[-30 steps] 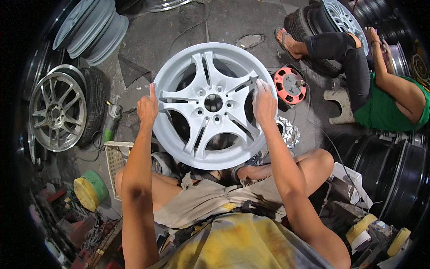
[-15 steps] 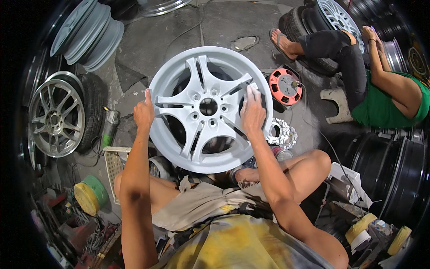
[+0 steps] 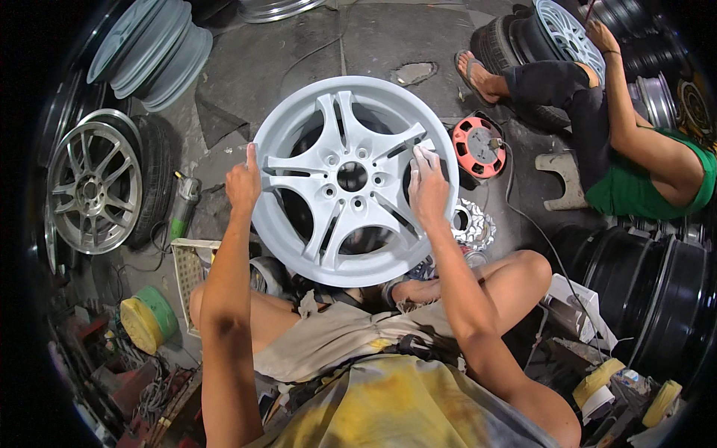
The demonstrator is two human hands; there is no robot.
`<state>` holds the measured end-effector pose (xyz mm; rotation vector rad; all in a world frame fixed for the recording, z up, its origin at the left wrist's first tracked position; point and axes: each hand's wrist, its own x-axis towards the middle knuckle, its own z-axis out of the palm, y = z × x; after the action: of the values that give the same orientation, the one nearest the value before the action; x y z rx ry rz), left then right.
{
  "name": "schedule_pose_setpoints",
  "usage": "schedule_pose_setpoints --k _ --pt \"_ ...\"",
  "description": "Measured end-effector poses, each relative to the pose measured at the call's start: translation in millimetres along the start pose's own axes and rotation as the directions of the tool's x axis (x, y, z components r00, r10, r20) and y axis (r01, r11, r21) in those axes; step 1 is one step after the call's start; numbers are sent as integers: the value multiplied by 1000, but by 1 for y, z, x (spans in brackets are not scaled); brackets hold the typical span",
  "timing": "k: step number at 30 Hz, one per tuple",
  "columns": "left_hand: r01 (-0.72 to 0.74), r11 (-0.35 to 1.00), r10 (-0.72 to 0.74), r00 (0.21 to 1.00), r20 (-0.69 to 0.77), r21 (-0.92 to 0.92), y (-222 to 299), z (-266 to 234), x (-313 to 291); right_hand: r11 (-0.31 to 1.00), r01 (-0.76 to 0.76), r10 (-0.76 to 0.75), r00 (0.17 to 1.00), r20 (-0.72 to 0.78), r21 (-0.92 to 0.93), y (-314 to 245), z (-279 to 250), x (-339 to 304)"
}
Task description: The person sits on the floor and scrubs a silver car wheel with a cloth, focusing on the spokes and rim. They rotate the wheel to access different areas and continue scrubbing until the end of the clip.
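Head view: nearest me is my yellow-stained shirt (image 3: pixel 377 407), then my pale shorts (image 3: pixel 299 343) and folded legs (image 3: pixel 519 278). My left hand (image 3: pixel 243 185) has its grip closed at the left edge of the white wheel (image 3: pixel 351 155), one digit laid up along the lip. My right hand (image 3: pixel 429 190) lies over the wheel's right side, fingers nearly together at the end of a spoke (image 3: pixel 396 140); something pale shows at the tips, but I cannot tell whether this grip holds a thin pad or only carries dust. The wheel sits face up just beyond my legs, its support hidden. I judge the step in hand to be rubbing that spoke's end; the next move calls for a steady left hold and light, even pressure along the edge. Beside the wheel stands an orange-red drum (image 3: pixel 478 145); farther off, a co-worker in green (image 3: pixel 648 175) sits near a spoked rim (image 3: pixel 567 33).
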<state>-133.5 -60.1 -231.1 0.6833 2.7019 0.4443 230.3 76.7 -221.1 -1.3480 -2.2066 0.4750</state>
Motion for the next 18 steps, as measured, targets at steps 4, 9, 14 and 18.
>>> schedule_pose_setpoints --k 4,9,14,18 --pt "-9 1000 9 1000 1 3 -3 -1 -3 994 112 -110 990 -87 15 7 -12 33" --pt "2 1000 -2 1000 -14 -1 -1 -2 -8 999 30 -26 995 99 -42 5 0 45" --pt "-24 1000 24 999 -23 18 -8 5 -1 997 63 -61 997 43 -40 17 15 55" --pt "-17 1000 16 1000 1 23 -3 -2 -3 995 101 -102 995 24 10 14 10 46"
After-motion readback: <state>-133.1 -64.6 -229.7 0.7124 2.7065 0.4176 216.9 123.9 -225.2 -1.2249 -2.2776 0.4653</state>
